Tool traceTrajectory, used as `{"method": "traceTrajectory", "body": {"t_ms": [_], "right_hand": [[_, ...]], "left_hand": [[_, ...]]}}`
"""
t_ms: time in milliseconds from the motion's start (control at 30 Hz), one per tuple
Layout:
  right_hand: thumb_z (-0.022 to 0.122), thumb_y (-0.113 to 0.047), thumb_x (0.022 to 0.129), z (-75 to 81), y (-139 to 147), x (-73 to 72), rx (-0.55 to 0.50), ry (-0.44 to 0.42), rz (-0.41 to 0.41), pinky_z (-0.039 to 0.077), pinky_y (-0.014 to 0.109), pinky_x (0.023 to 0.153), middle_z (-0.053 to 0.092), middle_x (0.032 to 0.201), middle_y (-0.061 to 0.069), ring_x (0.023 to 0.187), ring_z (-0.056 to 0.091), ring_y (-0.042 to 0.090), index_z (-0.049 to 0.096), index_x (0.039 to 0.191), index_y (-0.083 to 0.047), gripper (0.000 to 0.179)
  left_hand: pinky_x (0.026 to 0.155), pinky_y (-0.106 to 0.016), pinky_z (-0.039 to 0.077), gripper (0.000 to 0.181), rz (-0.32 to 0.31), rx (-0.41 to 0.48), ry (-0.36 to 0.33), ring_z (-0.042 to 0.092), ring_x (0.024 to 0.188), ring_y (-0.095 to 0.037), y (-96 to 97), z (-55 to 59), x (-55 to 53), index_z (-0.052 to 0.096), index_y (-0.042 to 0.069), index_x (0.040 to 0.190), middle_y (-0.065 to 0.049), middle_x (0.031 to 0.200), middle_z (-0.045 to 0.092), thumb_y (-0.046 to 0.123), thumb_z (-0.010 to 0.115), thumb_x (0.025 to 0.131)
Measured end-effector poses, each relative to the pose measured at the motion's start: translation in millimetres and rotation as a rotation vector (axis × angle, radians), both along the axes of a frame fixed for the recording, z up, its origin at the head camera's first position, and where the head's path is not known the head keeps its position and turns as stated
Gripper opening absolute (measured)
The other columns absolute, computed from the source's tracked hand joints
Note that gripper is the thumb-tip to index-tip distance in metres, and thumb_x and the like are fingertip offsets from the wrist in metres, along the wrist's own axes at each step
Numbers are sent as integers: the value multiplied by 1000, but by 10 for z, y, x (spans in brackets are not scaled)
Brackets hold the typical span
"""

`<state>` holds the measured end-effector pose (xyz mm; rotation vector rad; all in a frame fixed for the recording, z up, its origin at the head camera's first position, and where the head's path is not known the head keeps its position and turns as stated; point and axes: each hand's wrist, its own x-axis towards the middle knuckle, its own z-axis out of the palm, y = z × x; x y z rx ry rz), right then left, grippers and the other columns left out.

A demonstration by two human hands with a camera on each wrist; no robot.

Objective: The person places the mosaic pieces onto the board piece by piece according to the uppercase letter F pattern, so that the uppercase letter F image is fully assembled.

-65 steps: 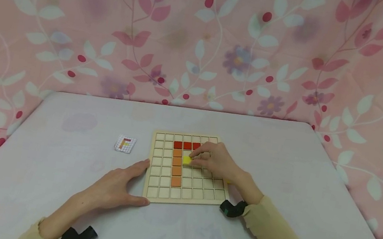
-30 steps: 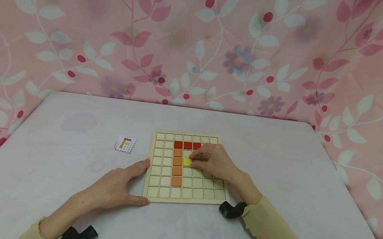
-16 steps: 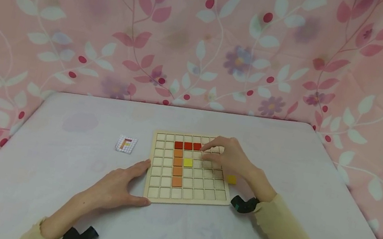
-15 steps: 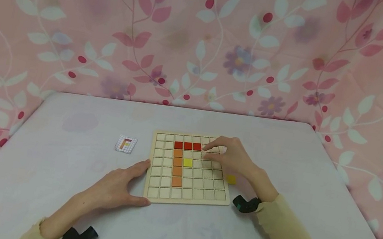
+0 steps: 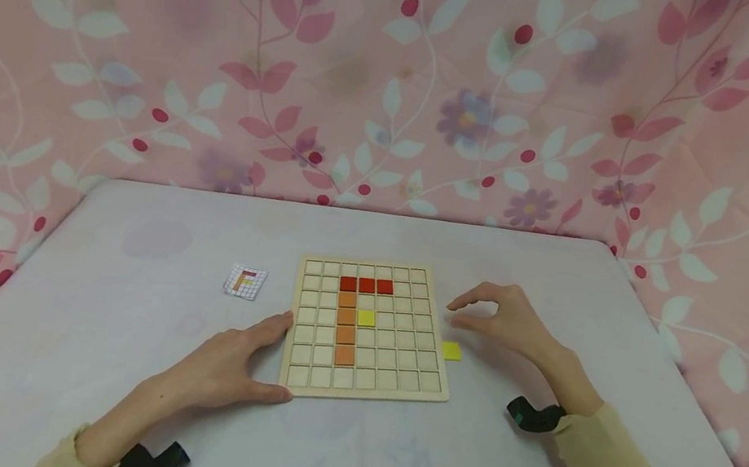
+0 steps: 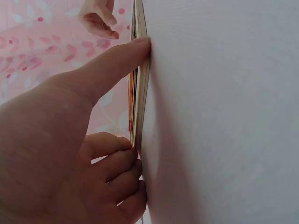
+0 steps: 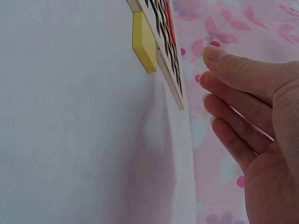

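Observation:
A wooden grid board [image 5: 384,395] lies on the table. Three red tiles [image 5: 366,286] form a row near its far side, and several orange tiles [image 5: 346,334] run in a column below the leftmost one. One yellow tile [image 5: 366,317] sits in a cell right of that column. My left hand [image 5: 218,368] touches the board's left edge and near-left corner with spread thumb and fingers. Off the right edge lies another yellow tile [image 5: 451,351], which the right wrist view also shows. My right hand [image 5: 505,317] hovers beyond that tile, thumb and index finger apart, holding nothing.
A small card [image 5: 245,282] printed with a coloured grid pattern lies left of the board. The table [image 5: 131,308] has a pale cloth, and a pink floral curtain [image 5: 343,63] hangs behind it. Black wrist-worn pieces [image 5: 533,415] sit at both wrists.
My right hand has let go of the yellow tile in its board cell and moved right, off the board. The loose yellow tile now shows fully. My left hand has stayed put.

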<state>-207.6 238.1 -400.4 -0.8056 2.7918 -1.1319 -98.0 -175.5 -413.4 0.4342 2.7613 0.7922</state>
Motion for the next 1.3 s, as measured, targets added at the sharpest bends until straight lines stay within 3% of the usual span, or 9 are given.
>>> {"method": "traceTrajectory", "body": {"t_ms": [433, 533, 833, 1100, 1300], "right_hand": [[87, -25, 77, -86, 166, 81, -20, -33, 24, 43, 52, 105, 77, 99, -6, 107, 68, 17, 79, 99, -19, 24], [88, -24, 76, -64, 145, 110, -13, -47, 38, 44, 45, 105, 77, 100, -5, 107, 69, 17, 79, 99, -18, 26], [92, -31, 70, -182, 154, 39, 1, -66, 135, 45, 22, 97, 75, 98, -11, 103, 67, 10, 79, 100, -24, 34], [92, -26, 70, -217, 146, 34, -16, -64, 138, 47, 20, 95, 76, 97, -11, 102, 68, 10, 79, 98, -23, 31], [89, -21, 75, -215, 149, 52, 4, -54, 104, 49, 28, 94, 75, 95, -13, 98, 68, 9, 79, 95, -26, 23]], "left_hand": [[115, -53, 36, 107, 0, 1, -5, 34, 148, -27, 3, -19, -3, 32, 18, 158, 0, 162, 34, 61, 81, 73], [115, -53, 36, 107, 0, 0, -4, 34, 148, -27, 9, -22, -4, 32, 17, 158, 0, 162, 34, 61, 81, 73], [115, -52, 36, 107, 5, -4, -9, 34, 148, -26, 3, -16, -6, 31, 18, 158, 0, 162, 34, 60, 81, 73], [114, -53, 37, 106, -3, -2, 0, 35, 147, -27, 4, -4, -4, 32, 17, 158, 0, 162, 35, 60, 81, 73], [114, -54, 36, 106, 3, -3, -9, 34, 148, -27, 9, -6, 1, 31, 18, 158, 0, 162, 35, 59, 81, 73]]}}
